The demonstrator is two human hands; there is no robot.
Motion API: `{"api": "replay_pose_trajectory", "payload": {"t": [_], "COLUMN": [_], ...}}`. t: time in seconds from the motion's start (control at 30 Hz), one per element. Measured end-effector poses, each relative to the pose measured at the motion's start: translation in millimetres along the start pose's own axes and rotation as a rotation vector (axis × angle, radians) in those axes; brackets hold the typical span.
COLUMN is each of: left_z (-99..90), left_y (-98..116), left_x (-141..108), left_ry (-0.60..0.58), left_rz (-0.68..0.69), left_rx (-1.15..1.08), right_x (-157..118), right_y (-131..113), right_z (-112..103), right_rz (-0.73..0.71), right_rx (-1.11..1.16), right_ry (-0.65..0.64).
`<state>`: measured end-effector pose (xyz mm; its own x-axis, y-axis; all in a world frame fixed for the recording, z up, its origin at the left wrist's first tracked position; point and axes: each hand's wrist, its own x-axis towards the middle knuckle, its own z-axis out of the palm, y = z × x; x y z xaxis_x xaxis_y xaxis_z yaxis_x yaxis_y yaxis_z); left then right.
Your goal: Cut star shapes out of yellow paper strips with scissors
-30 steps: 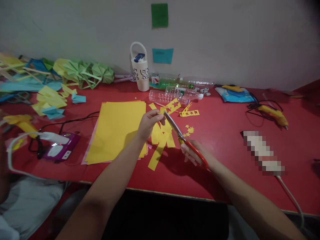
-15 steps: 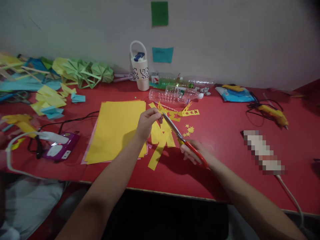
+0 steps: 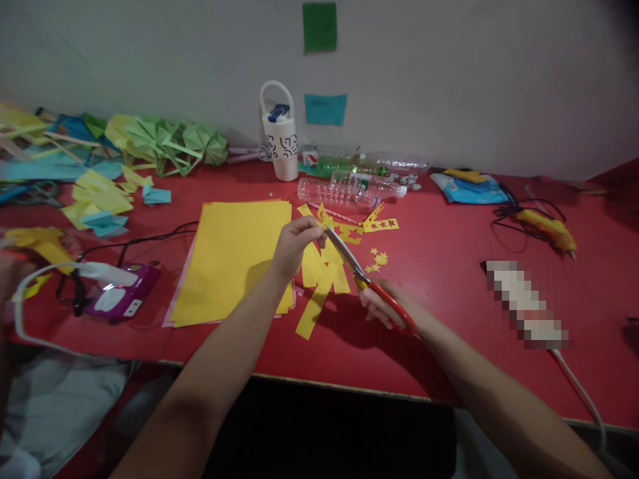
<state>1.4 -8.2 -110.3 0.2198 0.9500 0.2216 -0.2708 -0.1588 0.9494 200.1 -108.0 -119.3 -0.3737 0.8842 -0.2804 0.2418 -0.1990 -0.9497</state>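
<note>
My left hand (image 3: 295,245) is closed in a pinch above the yellow paper strips (image 3: 314,313). A small piece of yellow paper (image 3: 322,211) shows at its fingertips, mostly hidden by them. My right hand (image 3: 378,303) grips the handles of red-handled scissors (image 3: 359,271). Their blades point up and left, and the tip is close beside my left fingertips. Whether the blades touch the paper, I cannot tell. Right of the blades lie several cut-out yellow stars (image 3: 377,261). Behind them is a strip with star-shaped holes (image 3: 382,225).
Yellow sheets (image 3: 234,259) are stacked on the left. Plastic bottles (image 3: 339,191) and a white tumbler (image 3: 283,146) stand or lie at the back. Glue guns (image 3: 546,229) with cords, a purple power strip (image 3: 122,293) and folded paper shapes (image 3: 174,143) are around. Part of another person's hand (image 3: 10,269) shows far left.
The small yellow piece at my left fingertips has shifted slightly to the right. Both my hands and the scissors are nearly still. The other person's hand at far left has moved up a little.
</note>
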Motion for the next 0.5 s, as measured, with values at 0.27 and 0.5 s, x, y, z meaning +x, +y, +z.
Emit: {"api": "replay_pose_trajectory", "payload": {"t": [0.27, 0.5], "left_z": [-1.6, -2.5], "left_y": [-3.5, -1.8], "left_x": [0.7, 0.9], "left_ry": [-0.017, -0.017], "left_rz": [0.009, -0.008], "left_rx": [-0.039, -0.041], "right_x": [-0.8, 0.2], "right_y": [-1.9, -1.2], "right_z": [-0.9, -1.3], "right_rz": [0.0, 0.04], "right_rx": [-0.003, -0.01], "right_ry": [-0.005, -0.017]}}
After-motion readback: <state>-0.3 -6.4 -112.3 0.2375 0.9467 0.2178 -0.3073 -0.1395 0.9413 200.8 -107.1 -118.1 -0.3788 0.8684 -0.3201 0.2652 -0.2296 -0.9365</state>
